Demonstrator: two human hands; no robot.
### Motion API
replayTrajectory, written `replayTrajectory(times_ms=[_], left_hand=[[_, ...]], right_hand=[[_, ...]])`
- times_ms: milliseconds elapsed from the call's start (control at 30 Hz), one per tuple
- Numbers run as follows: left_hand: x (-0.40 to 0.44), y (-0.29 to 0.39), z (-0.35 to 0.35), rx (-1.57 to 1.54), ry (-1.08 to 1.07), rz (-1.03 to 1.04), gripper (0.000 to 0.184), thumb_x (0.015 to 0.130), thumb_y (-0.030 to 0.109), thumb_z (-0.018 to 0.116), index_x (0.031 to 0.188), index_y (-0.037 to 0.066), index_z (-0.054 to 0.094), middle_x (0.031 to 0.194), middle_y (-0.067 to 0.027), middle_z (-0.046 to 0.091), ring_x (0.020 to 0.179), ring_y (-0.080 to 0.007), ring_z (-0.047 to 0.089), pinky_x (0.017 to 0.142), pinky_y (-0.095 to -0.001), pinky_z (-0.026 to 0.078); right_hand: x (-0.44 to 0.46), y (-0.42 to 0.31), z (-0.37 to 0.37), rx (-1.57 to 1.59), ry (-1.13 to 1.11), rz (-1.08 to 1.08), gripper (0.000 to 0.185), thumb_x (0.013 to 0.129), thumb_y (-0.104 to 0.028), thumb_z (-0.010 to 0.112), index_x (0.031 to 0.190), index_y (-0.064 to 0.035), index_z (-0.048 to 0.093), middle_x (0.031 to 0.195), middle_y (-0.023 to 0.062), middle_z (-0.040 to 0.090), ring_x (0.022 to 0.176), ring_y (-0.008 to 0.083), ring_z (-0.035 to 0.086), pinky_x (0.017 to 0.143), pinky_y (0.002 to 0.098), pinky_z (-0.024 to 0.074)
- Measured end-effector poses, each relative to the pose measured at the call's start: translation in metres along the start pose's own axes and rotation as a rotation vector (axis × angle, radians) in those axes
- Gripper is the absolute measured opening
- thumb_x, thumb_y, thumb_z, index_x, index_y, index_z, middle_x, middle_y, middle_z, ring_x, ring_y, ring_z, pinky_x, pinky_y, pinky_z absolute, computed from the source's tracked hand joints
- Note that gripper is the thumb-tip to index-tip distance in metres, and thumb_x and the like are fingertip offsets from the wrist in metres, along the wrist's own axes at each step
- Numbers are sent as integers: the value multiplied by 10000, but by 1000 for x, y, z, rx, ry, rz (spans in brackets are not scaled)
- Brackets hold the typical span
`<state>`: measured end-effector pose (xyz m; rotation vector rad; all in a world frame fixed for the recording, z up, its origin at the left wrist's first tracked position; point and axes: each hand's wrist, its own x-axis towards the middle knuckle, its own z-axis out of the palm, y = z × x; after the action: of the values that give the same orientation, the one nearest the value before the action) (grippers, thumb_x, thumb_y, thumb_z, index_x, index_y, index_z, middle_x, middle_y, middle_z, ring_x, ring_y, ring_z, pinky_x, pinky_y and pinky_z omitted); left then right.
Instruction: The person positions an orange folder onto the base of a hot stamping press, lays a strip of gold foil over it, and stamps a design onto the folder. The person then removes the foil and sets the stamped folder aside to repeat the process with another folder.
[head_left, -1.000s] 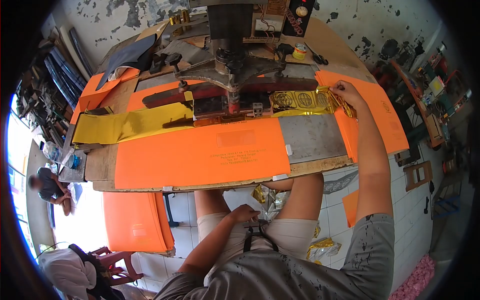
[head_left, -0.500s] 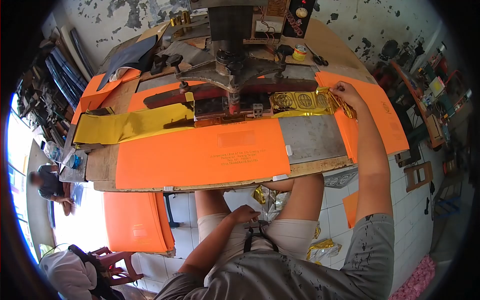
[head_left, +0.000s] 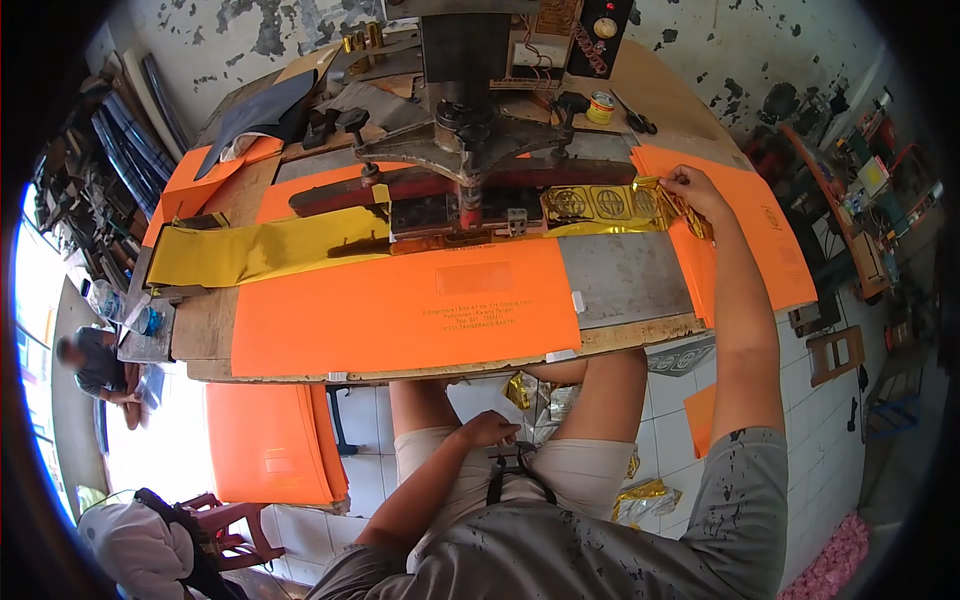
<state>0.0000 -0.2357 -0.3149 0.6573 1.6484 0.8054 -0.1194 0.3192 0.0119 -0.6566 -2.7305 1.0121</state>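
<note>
My right hand [head_left: 697, 192] pinches the crumpled end of a gold foil strip [head_left: 605, 205] at the right of the press. Used globe-shaped marks show in this part of the foil. The strip passes beneath the black hot stamping press [head_left: 465, 145], and its smooth part [head_left: 270, 243] stretches away to the left. In front of the press head lies an orange printed envelope or folder [head_left: 405, 315], flat on the worktable [head_left: 205, 335]. My left hand [head_left: 488, 428] rests low over my lap with fingers curled; whatever it may hold is hidden.
Orange folders [head_left: 745, 225] are stacked at the right, with another orange stack [head_left: 268, 445] below the table's left front. Scissors [head_left: 635, 115] and a yellow tape roll [head_left: 600, 106] lie behind. A person [head_left: 100, 365] sits far left. Foil scraps [head_left: 645, 502] litter the floor.
</note>
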Motion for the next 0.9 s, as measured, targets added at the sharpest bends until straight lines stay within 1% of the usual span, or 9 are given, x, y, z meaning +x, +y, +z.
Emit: replayTrajectory(times_ms=[267,367,467,567,667,767,867,900], left_hand=[[-3,3,-1,25,-1,0,544,1042,494,546,995,10,790,957,-88,788,786,-183,745,786,-343,586],[-4,4,1,14,49,5,494,1014,448,588,914,7,787,866,-91,781,733,-186,744,755,-342,593],[-6,1,2,-33,67,5,490,1012,447,588,913,11,788,865,-84,781,725,-182,739,756,-339,591],[-13,8,1,-28,83,-12,486,1014,437,586,905,7,785,861,-80,780,719,-178,735,749,-342,590],[-20,7,2,-90,110,17,481,1015,436,580,907,15,785,853,-71,779,724,-173,736,747,-344,590],[-26,3,-1,-2,146,38,499,1024,455,551,922,25,783,853,-75,775,729,-177,738,756,-347,588],[-30,-1,-3,86,169,13,526,1032,478,517,929,35,782,866,-85,770,734,-187,739,776,-350,586],[-34,2,-4,76,180,7,532,1032,483,513,923,35,780,873,-89,768,742,-190,740,780,-350,585]], right_hand=[[7,9,0,-10,-3,-25,323,930,-333,788,988,-43,660,863,10,636,793,106,584,727,273,484],[8,11,0,5,2,-42,336,929,-343,788,979,-39,654,862,11,632,786,111,582,721,278,484],[5,8,0,24,-6,-16,352,927,-353,789,965,-35,644,863,14,630,795,114,582,721,283,485],[9,14,2,39,15,-56,330,943,-324,775,963,-27,632,830,18,624,745,114,577,677,281,479],[-2,2,2,97,6,-43,290,961,-288,756,971,-28,628,792,19,616,681,114,573,629,271,469],[-2,5,2,86,-11,-84,264,970,-288,744,992,-50,634,830,-6,600,781,92,570,729,264,472],[-1,10,6,114,45,-132,250,977,-244,730,1009,-23,617,797,35,625,704,136,607,677,297,506],[-3,11,7,23,97,-203,248,977,-241,728,1030,-23,621,836,42,634,755,146,616,722,309,509]])
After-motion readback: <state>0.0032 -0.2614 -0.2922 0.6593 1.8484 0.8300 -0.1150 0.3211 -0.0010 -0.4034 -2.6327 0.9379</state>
